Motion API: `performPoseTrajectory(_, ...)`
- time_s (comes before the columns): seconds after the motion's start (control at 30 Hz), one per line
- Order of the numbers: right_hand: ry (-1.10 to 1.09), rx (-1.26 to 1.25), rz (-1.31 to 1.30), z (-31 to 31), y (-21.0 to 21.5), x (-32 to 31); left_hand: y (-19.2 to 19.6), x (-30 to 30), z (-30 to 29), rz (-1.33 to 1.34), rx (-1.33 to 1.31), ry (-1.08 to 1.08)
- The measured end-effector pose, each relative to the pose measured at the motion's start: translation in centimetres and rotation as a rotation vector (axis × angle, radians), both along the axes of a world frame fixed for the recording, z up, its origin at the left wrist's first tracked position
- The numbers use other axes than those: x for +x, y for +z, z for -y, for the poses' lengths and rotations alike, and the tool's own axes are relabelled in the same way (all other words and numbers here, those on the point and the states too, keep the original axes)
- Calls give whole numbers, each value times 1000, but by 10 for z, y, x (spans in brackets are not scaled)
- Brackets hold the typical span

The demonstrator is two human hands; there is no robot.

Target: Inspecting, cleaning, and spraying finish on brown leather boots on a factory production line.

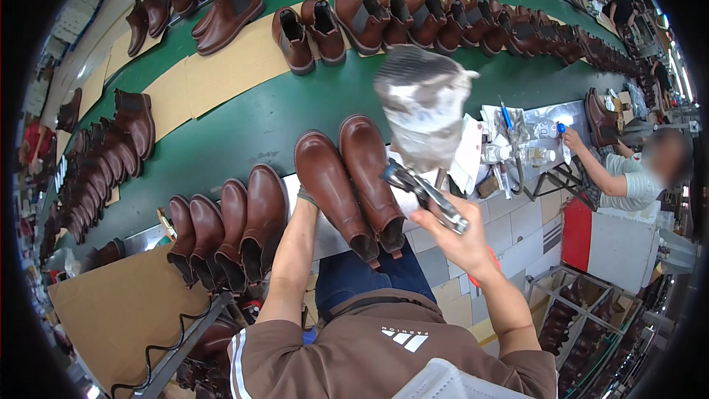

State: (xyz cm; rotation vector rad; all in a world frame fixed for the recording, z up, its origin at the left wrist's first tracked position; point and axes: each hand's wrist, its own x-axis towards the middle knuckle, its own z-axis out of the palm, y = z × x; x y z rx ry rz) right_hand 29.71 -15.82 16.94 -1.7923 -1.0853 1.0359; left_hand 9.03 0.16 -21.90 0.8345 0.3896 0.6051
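Observation:
A pair of brown leather ankle boots (325, 177) is in front of me, toes pointing away. My left hand (306, 195), with grey cloth on it, reaches under the left boot. Its fingers are hidden behind the boots, which look raised and tilted on it. My right hand (459, 235) is closed around a black and silver tool that looks like a spray gun (421, 191), just right of the boots. Above the gun is a motion-blurred, cup-like bulk wrapped in white, dark-stained material (425, 111). A red hose (493, 258) shows by my right wrist.
More brown boots (233, 214) stand close on my left, beside a brown board (125, 310). Long rows of boots (425, 18) line the green bench (251, 133). Bottles (539, 155) and papers are at right, where another person (628, 177) sits.

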Motion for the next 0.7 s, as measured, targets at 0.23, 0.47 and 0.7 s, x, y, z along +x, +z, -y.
performPoseTrajectory(0.23, -89, -55, 207, 7, -8, 14, 15, -2, 5, -98, 83, 0)
performPoseTrajectory(0.47, 162, 50, 98, -17, 14, 6, 30, 9, 1, -179, 161, -11)
performPoseTrajectory(0.7, -67, -124, 120, -11, -2, 29, 44, 5, 10, -268, 234, 21)
